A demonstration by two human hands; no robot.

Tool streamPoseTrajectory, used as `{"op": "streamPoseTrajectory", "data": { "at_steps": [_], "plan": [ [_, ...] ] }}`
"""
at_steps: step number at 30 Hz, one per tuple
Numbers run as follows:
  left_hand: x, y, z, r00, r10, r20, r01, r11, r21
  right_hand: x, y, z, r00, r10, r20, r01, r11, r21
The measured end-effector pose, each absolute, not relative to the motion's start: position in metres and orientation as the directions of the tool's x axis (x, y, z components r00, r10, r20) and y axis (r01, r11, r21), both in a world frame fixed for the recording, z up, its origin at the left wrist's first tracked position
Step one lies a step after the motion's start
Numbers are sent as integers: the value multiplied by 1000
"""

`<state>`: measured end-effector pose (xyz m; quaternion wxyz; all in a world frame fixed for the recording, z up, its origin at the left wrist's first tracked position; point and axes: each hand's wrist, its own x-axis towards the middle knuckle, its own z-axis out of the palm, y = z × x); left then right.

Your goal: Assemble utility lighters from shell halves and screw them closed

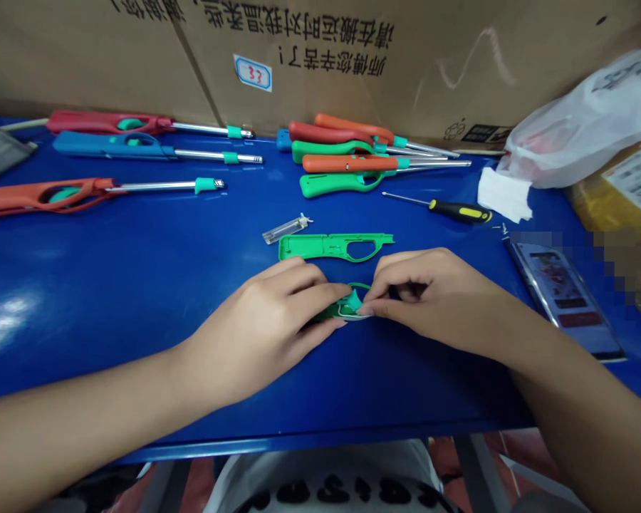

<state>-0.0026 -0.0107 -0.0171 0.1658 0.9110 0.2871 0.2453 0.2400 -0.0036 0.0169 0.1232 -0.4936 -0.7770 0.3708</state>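
Note:
My left hand [270, 320] and my right hand [432, 292] meet at the middle of the blue table [139, 285], both pinched on a green lighter shell half [352, 305] with a teal trigger piece in it. Most of that part is hidden under my fingers. Just behind my hands lies the other green shell half [334, 246], open side up. A small clear fuel cartridge [287, 229] lies beside it to the left.
Three long-nosed lighters [101, 187] lie at the far left and several more [347, 162] at the back centre. A yellow-handled screwdriver [449, 209], white tissue [505, 194], a plastic bag [582, 121] and a phone [566, 296] sit to the right. Cardboard boxes [320, 57] line the back.

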Motion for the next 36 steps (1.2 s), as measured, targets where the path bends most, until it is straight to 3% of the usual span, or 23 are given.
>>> {"op": "streamPoseTrajectory", "data": {
  "at_steps": [2,5,11,14,22,31,36],
  "plan": [
    [-2,-11,-16,739,587,331,438,-791,427,239,-2,16,-400,881,-252,682,103,-724],
    [-1,-13,-14,766,563,311,454,-816,359,242,-1,18,-352,892,-284,678,33,-735],
    [3,-20,-8,817,499,290,493,-864,99,256,0,26,-374,894,-248,734,121,-668],
    [3,-22,-8,832,479,278,492,-870,26,258,0,28,-421,870,-257,751,175,-637],
    [3,-20,-10,827,473,305,481,-875,53,248,-3,19,-451,847,-281,753,192,-630],
    [7,-19,-7,819,477,319,487,-872,52,248,-1,16,-371,876,-309,753,89,-652],
    [5,-18,-9,801,501,327,496,-862,106,251,-1,21,-377,890,-256,740,124,-661]
  ]
}}
